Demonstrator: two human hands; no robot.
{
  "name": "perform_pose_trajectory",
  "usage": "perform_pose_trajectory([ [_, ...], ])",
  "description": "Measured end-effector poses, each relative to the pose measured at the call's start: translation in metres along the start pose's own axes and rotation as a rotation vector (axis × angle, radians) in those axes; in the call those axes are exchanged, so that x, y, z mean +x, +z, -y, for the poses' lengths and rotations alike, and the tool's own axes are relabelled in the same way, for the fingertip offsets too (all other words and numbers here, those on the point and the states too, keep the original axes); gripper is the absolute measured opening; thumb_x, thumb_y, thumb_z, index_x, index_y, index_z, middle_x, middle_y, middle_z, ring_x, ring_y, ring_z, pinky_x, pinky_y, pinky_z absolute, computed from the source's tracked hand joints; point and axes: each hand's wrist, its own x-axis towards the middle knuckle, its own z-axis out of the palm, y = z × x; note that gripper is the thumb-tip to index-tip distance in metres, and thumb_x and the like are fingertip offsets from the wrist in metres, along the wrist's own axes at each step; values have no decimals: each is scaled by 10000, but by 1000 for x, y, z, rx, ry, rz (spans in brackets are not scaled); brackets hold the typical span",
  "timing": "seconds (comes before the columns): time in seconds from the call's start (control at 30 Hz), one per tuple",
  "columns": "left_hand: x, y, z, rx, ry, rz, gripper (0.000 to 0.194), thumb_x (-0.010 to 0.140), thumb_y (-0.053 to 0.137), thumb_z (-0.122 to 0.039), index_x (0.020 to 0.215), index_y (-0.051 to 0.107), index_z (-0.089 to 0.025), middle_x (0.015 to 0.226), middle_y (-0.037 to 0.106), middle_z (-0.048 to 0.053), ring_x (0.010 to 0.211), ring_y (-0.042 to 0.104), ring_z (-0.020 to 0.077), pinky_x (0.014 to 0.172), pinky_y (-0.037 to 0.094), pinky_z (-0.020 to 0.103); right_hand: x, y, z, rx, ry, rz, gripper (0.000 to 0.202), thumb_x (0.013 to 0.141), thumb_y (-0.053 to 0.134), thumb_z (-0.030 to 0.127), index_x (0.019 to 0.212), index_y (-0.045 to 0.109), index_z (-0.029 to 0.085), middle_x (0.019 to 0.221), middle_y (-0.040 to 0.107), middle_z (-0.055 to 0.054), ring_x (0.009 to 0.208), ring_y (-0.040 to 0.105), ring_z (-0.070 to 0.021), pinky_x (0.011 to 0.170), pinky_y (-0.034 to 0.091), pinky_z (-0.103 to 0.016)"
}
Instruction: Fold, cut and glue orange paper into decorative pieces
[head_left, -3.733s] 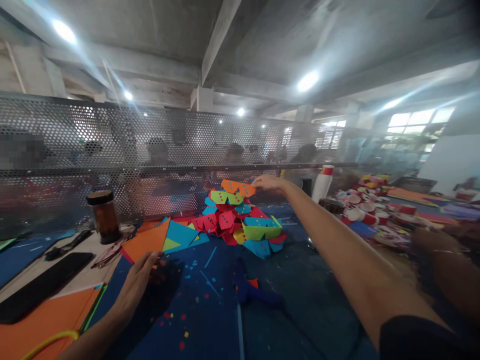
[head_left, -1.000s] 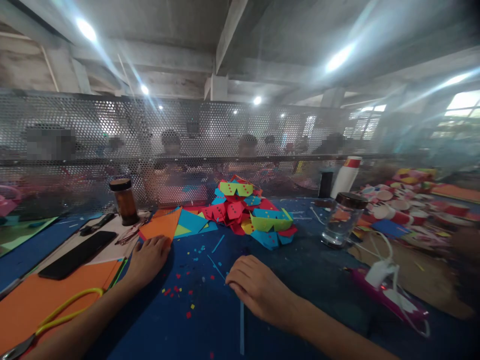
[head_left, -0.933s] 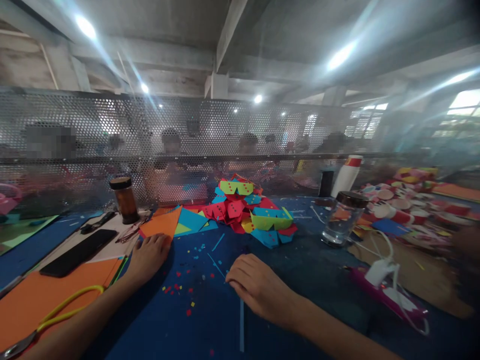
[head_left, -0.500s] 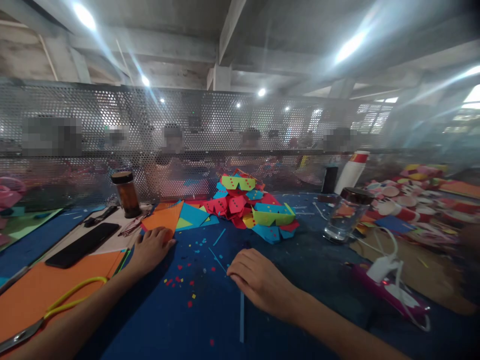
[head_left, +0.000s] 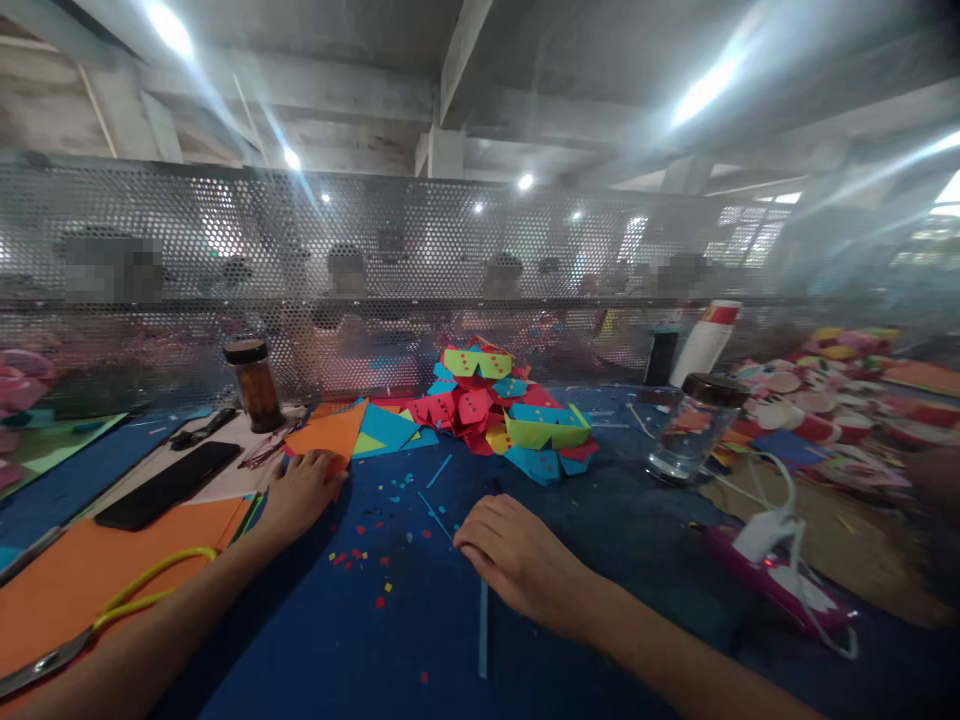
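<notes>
At the far left, metal scissors with yellow loop handles [head_left: 142,592] lie on flat orange paper sheets [head_left: 56,590], perhaps to be easy to grab. Behind them is a flat black phone [head_left: 169,485], then a brown see-through jar with a dark lid [head_left: 259,392]. The left hand [head_left: 301,495] is loose and flat, its fingers at the edge of a bright orange paper piece [head_left: 328,428], maybe to keep it from sliding. The pile of bright folded paper shapes with dots [head_left: 474,408] sits in the middle, at the back of the dark blue surface [head_left: 300,640], perhaps to leave working room in front. The right hand [head_left: 517,560] is curled on the surface; I cannot tell if it grips anything. Farther right are a clear jar with a dark lid [head_left: 684,440], a white bottle with a red top [head_left: 705,348] and a purple and white power strip [head_left: 776,582]. I can read no names or words.
</notes>
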Motion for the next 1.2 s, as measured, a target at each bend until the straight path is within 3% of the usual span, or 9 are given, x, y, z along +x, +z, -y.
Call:
perform_pose_trajectory([
  [0.43, -2, -6, -3, 10, 29, 26, 312, 952, 596, -355, 1212, 599, -182, 1258, 611, 94, 1084, 620, 249, 924, 514, 481, -1, 2, 2, -13, 12, 8, 126, 967, 497, 140, 986, 619, 165, 949, 672, -55, 888, 557, -201, 795, 409, -350],
  [0.6, -4, -10, -6, 15, 48, 20, 300, 953, 590, -369, 1180, 615, -175, 1219, 632, 87, 1081, 620, 246, 950, 487, 495, 4, -15, -7, 65, 76, -99, 137, 961, 510, 164, 993, 642, 187, 938, 690, -43, 908, 590, -192, 825, 433, -345],
  [0.7, -6, -12, -7, 9, 50, 14, 279, 964, 548, -363, 1159, 640, -187, 1184, 661, 82, 1086, 613, 271, 975, 441, 516, 18, -46, -39, 111, 308, -227, 95, 925, 579, 233, 934, 672, 218, 940, 706, -30, 915, 625, -190, 853, 457, -324],
  [0.8, -7, -12, -7, 0, 60, 10, 294, 968, 466, -340, 1136, 674, -219, 1180, 686, 89, 1081, 611, 318, 967, 409, 511, 36, -85, -95, 72, 491, -330, 114, 924, 577, 250, 928, 685, 213, 975, 709, -48, 948, 638, -212, 890, 466, -342],
  [0.93, -6, -9, -7, -15, 57, 1, 360, 952, 395, -347, 1135, 682, -229, 1192, 691, 100, 1093, 605, 346, 961, 383, 507, 55, -118, -176, 75, 747, -350, 247, 966, 584, 335, 1149, 624, 174, 1181, 633, -79, 1009, 630, -216, 879, 529, -424],
  [1.07, -6, -7, -7, -26, 53, -9, 365, 941, 393, -357, 1133, 676, -229, 1196, 689, 96, 1095, 605, 326, 983, 360, 491, 66, -116, -227, 186, 915, -301, 313, 965, 590, 335, 1236, 583, 179, 1250, 598, -93, 1035, 627, -228, 866, 545, -431],
  [1.2, -5, -8, -9, -30, 51, -10, 357, 944, 386, -345, 1108, 677, -219, 1174, 696, 92, 1073, 610, 320, 957, 373, 484, 75, -97, -250, 329, 1025, -265, 304, 967, 586, 338, 1229, 590, 183, 1252, 598, -89, 1036, 625, -230, 869, 545, -428],
])
